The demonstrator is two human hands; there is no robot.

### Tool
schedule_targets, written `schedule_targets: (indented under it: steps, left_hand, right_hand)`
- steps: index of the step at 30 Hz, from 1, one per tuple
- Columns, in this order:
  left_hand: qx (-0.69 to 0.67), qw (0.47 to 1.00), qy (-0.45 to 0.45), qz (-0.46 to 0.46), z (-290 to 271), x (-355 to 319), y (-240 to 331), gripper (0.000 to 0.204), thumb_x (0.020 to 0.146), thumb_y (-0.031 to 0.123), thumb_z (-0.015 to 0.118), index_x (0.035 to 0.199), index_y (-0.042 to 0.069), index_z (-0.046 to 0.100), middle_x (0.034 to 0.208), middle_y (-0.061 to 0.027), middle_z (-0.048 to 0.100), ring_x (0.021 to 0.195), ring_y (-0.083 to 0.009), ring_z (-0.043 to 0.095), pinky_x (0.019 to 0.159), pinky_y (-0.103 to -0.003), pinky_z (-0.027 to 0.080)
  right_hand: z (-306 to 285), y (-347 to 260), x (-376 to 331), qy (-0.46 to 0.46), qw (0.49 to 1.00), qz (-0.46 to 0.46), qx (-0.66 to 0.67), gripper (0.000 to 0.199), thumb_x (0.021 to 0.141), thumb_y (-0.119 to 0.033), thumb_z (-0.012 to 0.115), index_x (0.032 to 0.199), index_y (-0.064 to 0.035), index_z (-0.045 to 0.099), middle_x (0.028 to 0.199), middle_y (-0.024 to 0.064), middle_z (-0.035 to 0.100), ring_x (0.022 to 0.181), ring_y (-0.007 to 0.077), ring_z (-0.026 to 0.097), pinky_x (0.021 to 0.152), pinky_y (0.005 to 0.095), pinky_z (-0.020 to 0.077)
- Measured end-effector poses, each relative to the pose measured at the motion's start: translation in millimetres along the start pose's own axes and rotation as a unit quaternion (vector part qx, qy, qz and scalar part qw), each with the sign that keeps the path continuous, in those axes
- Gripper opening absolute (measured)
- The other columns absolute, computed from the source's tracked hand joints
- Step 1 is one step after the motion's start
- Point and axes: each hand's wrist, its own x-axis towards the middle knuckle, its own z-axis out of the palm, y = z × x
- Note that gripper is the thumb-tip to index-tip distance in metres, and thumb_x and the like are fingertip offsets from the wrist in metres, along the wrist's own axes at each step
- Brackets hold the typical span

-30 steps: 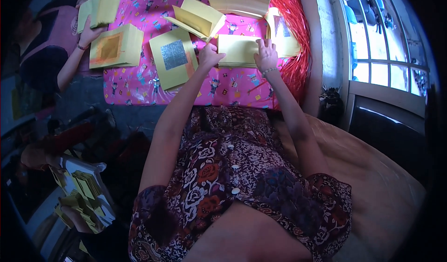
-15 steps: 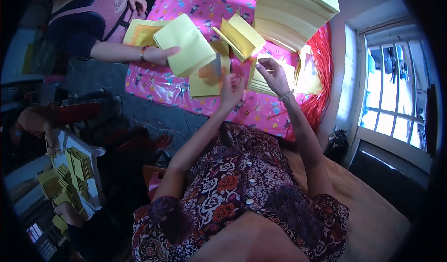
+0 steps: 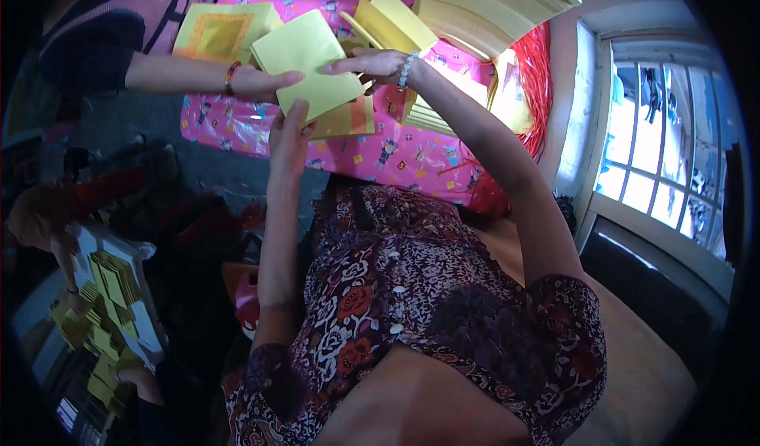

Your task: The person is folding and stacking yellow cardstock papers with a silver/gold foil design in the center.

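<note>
Both my hands grip a stack of yellow paper sheets (image 3: 311,56) above the table, while a co-worker's hand (image 3: 257,83) still holds its left edge. My left hand (image 3: 290,135) has the near edge, thumb on top. Across the right edge lies my right hand (image 3: 378,66), its thumb on the upper face and its other fingers partly hidden beneath. Under the stack, a yellow sheet with an orange patch (image 3: 348,123) shows on the table. Just beyond my right hand rests a folded yellow paper bundle (image 3: 400,22).
A pink patterned cover (image 3: 245,137) spreads over the table. Tall yellow paper stacks (image 3: 475,18) stand at the far right beside red plastic strands (image 3: 537,81). More yellow sheets with an orange print (image 3: 226,34) lie near the co-worker. At lower left, other people handle yellow bundles (image 3: 111,287) on a white table.
My hands have moved left and taken hold of the paper stack that the co-worker holds out. Before, both were empty and apart from it. The view has shifted slightly.
</note>
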Motion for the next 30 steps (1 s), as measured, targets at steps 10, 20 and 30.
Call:
schedule_targets:
  steps: [10,20,30]
  left_hand:
    - [0.053,0.998,0.043,-0.006,3.5,-5.7,14.5,0.037,0.086,0.029,0.070,0.115,0.009,0.059,0.107,0.0004,0.062,0.098,-0.0114,0.057,0.084,-0.030,0.045]
    - [-0.105,0.991,-0.078,-0.008,35.5,-13.6,1.3,0.034,0.092,0.030,0.061,0.114,0.005,0.052,0.100,-0.0041,0.060,0.091,-0.0134,0.058,0.080,-0.030,0.046]
    - [0.291,0.955,-0.024,0.048,-46.4,-1.2,-151.9,0.022,0.088,0.013,0.060,0.106,0.001,0.057,0.081,-0.0048,0.061,0.073,-0.0107,0.060,0.065,-0.025,0.048]
  right_hand:
    - [25.9,10.8,26.6,0.069,0.988,-0.106,0.086,0.061,0.082,-0.052,0.062,0.120,-0.0049,0.058,0.110,0.0031,0.064,0.094,0.0092,0.060,0.083,0.0251,0.0480]
    - [-32.2,29.0,-57.2,0.221,0.924,-0.184,0.250,0.057,0.085,-0.038,0.058,0.125,0.0012,0.051,0.113,0.0131,0.062,0.101,0.0217,0.062,0.086,0.0350,0.0516]
    - [-70.3,168.1,-69.5,0.145,0.822,-0.249,0.491,0.043,0.086,-0.035,0.063,0.118,-0.0066,0.056,0.098,0.0090,0.061,0.090,0.0294,0.056,0.089,0.0423,0.0467]
